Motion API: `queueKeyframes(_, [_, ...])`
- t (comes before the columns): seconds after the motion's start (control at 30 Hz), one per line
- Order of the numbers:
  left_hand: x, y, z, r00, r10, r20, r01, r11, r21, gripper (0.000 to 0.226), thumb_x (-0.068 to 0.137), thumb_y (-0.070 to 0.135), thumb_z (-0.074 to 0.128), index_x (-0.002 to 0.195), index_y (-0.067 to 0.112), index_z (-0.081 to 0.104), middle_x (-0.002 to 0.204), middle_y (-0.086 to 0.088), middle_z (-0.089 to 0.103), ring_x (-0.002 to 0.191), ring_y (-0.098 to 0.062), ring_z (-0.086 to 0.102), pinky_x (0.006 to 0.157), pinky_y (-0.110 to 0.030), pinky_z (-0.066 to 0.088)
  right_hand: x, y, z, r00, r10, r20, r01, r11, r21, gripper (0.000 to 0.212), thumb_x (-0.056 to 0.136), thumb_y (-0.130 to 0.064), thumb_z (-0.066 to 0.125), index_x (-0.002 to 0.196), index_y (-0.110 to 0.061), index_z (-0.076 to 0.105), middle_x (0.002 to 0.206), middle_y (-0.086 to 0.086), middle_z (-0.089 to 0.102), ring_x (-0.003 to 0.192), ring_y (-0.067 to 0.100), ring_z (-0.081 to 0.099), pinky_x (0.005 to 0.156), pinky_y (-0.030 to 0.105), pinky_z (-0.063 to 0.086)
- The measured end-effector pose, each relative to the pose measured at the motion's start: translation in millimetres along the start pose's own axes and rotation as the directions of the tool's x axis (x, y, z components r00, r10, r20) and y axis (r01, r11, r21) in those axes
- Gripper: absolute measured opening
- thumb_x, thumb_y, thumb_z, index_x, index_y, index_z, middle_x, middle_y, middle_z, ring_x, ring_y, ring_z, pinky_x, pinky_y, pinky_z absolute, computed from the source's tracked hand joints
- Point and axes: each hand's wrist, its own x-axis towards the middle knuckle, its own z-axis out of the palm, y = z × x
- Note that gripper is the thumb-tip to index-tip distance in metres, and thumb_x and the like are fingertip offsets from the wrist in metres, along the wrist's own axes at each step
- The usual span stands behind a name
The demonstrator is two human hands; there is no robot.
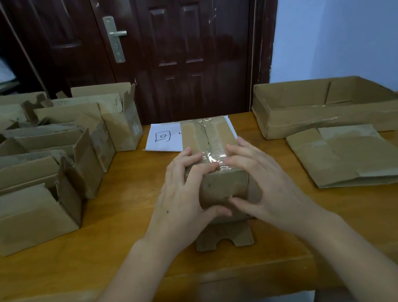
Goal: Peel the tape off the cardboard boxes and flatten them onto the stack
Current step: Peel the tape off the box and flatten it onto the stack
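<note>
**STEP IN HAND: LOCATE TAPE END ON BOX**

Head view (only view):

1. Box (213, 153) sits centre of table (139, 240), closed, long axis running away from the person. Clear tape (207, 136) runs along the top seam and wraps over the near edge. Box rests partly on a paper sheet (164, 138) w/ a drawn square mark. One flap (224, 238) pokes out flat from under the near end.
2. L hand (187, 195): fingers curled over the near top edge at the tape, thumb pressed on the near end face. Holds box.
3. R hand (266, 179): fingers lie fairly straight across the top at the tape; thumb on the near end face, tip beside the L thumb. Whether a nail has caught tape: cannot tell.
4. Unprocessed boxes (39, 177): crowded at left, most w/ flaps open. Stack (351, 154): flat cardboard at right, near a shallow open tray box (327, 105).

Judgement: tape not yet lifted; step = finding/starting the tape end at the near edge. Early in this box; many boxes remain.

Next move req.: pick up the tape end w/ a fingertip, pinch it, pull along the seam away from the near edge while the other hand steadies the box. Then open flaps, collapse, place on stack at right.
</note>
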Motion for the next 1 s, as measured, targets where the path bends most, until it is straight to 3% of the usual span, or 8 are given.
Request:
queueKeyframes(0.17, [1,-1,1,1.0,-0.002,0.001,0.002,1.0,0.006,0.082,0.071,0.061,0.078,0.141,0.033,0.045,0.152,0.004,0.032,0.15,0.002,0.004,0.113,-0.039,0.029,-3,-11,-2,0.989,-0.144,0.04,0.148,0.982,-0.12,0.01,0.091,-0.024,0.069,0.1,-0.022,0.073,0.155,0.01,0.044,0.153,0.029,0.022,0.12,0.056,0.03])
queueKeyframes(0.3, [3,-6,-2,0.997,0.078,0.02,-0.079,0.994,0.073,0.083,0.075,0.06,0.078,0.144,0.029,0.044,0.155,0.002,0.035,0.156,-0.008,0.006,0.123,-0.038,0.017,-4,-17,-4,0.995,-0.087,0.042,0.09,0.994,-0.068,0.011,0.095,-0.02,0.063,0.096,-0.02,0.073,0.153,0.009,0.048,0.152,0.027,0.026,0.119,0.058,0.03])
queueKeyframes(0.4, [6,-4,-6,0.992,0.119,0.035,-0.122,0.988,0.098,0.081,0.076,0.057,0.078,0.143,0.024,0.045,0.153,0.003,0.037,0.157,-0.009,0.009,0.126,-0.025,0.002,-4,-20,-2,0.998,-0.058,-0.021,0.058,0.998,0.019,0.012,0.099,-0.018,0.056,0.101,-0.018,0.068,0.15,0.005,0.052,0.152,0.022,0.029,0.119,0.056,0.031])
queueKeyframes(0.57, [7,-3,-16,0.985,0.173,0.025,-0.174,0.983,0.053,0.06,0.093,0.048,0.066,0.144,0.022,0.051,0.144,0.005,0.048,0.142,-0.011,0.039,0.122,-0.024,0.018,-4,-16,2,0.995,-0.083,-0.059,0.085,0.995,0.043,0.012,0.099,-0.019,0.061,0.11,-0.018,0.064,0.149,0.003,0.053,0.151,0.021,0.031,0.118,0.052,0.036])
queueKeyframes(0.73, [4,-2,-21,0.982,0.19,0.004,-0.19,0.982,0.008,0.047,0.094,0.038,0.07,0.137,0.025,0.057,0.144,0.003,0.054,0.15,-0.011,0.034,0.122,-0.032,0.028,-3,-11,9,0.992,-0.115,-0.052,0.117,0.992,0.036,0.011,0.091,-0.017,0.07,0.102,-0.019,0.07,0.15,0.002,0.05,0.151,0.023,0.028,0.122,0.042,0.03])
queueKeyframes(0.87, [1,-3,-24,0.973,0.216,0.081,-0.217,0.976,0.007,0.043,0.084,0.049,0.078,0.117,0.028,0.061,0.149,-0.002,0.049,0.154,-0.017,0.026,0.12,-0.041,0.031,-3,-7,11,0.992,-0.12,-0.04,0.121,0.992,0.039,0.007,0.09,-0.018,0.071,0.095,-0.021,0.073,0.152,0.002,0.047,0.152,0.025,0.026,0.124,0.035,0.023])
queueKeyframes(1.0, [0,-2,-24,0.974,0.209,0.083,-0.211,0.977,0.015,0.028,0.09,0.046,0.072,0.109,0.026,0.066,0.149,-0.002,0.049,0.155,-0.018,0.025,0.119,-0.037,0.031,-4,-6,13,0.992,-0.117,-0.049,0.119,0.991,0.06,0.01,0.088,-0.016,0.074,0.095,-0.023,0.073,0.151,0.0,0.047,0.151,0.025,0.026,0.124,0.03,0.02])
